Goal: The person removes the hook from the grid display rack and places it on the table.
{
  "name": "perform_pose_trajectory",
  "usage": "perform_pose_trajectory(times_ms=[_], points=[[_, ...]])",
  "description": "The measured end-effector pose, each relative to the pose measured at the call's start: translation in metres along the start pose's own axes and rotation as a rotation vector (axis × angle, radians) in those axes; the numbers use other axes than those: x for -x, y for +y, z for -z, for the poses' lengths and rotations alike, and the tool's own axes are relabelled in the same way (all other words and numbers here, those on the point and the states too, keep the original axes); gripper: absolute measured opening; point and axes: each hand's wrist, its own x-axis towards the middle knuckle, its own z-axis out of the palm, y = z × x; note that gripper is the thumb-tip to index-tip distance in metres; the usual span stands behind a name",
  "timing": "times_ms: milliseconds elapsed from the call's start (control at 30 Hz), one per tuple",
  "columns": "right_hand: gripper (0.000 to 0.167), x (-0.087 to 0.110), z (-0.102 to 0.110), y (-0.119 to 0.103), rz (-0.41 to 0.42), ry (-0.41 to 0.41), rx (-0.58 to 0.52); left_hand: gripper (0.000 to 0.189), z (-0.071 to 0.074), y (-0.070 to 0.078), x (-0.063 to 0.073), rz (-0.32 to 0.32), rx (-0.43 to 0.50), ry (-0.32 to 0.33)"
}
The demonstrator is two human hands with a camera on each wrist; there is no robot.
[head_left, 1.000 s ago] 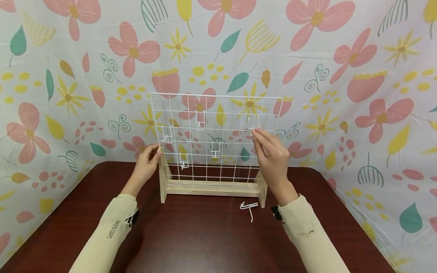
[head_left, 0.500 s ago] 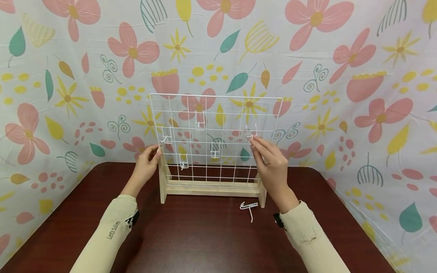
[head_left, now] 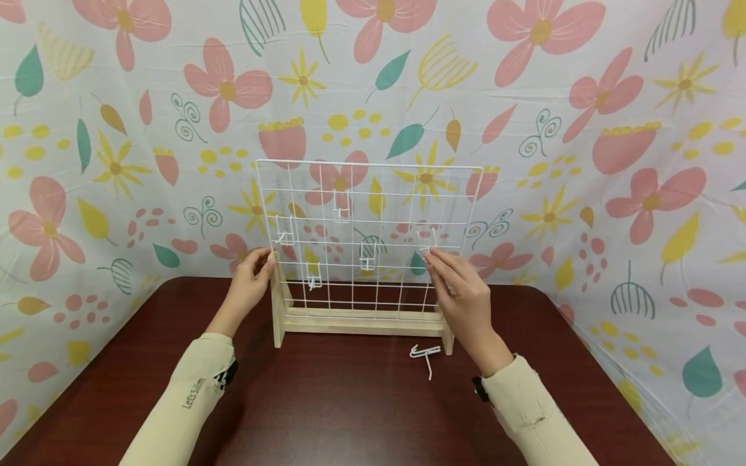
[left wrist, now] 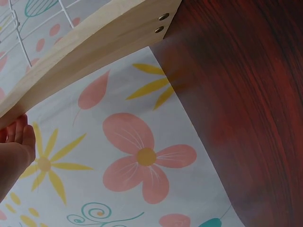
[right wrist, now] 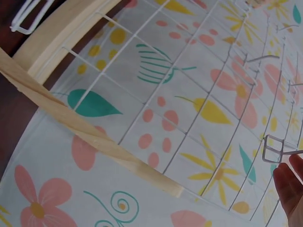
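Note:
A white wire grid panel (head_left: pixel 367 163) stands upright in a pale wooden stand (head_left: pixel 364 327). My left hand (head_left: pixel 249 278) grips the top of the stand's left side post; in the left wrist view its fingers curl at that wooden post (left wrist: pixel 90 54). With thumb and fingertips, my right hand (head_left: pixel 464 291) pinches a white wire hook (head_left: pixel 428 248) in front of the grid's right part. The right wrist view shows the rectangular back of this hook (right wrist: pixel 273 149) close over the grid wires, its prong running into the fingers (right wrist: pixel 286 182).
Several white hooks hang on the grid, among them an upper one (head_left: pixel 342 212), a left one (head_left: pixel 284 238) and a low one (head_left: pixel 315 279). A loose hook (head_left: pixel 425 352) lies on the dark red table (head_left: pixel 326 408) near the stand's right foot. Behind hangs a floral cloth (head_left: pixel 373 90).
My right hand has come down along the right part of the grid with the hook, roughly one grid row. The left hand and the stand have stayed put.

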Motion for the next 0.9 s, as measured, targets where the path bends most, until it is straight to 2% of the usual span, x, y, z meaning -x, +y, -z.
perform_pose_trajectory(times_ms=[67, 300, 400, 633, 900], points=[[0.031, 0.003, 0.000, 0.000, 0.007, -0.012, 0.001, 0.037, 0.000, 0.002, 0.001, -0.001, -0.001, -0.001], [0.035, 0.015, 0.002, 0.001, 0.034, -0.058, 0.003, 0.034, 0.004, 0.041, 0.014, 0.012, -0.005, -0.013], [0.034, 0.019, 0.002, 0.002, 0.048, -0.075, -0.009, 0.035, 0.004, 0.042, 0.015, 0.016, -0.010, -0.015], [0.020, 0.028, 0.001, 0.004, 0.072, -0.095, -0.013, 0.035, 0.004, 0.044, 0.015, 0.011, -0.006, -0.017], [0.025, 0.038, 0.000, 0.005, 0.097, -0.129, -0.007, 0.034, 0.005, 0.045, 0.016, -0.002, -0.013, -0.010]])
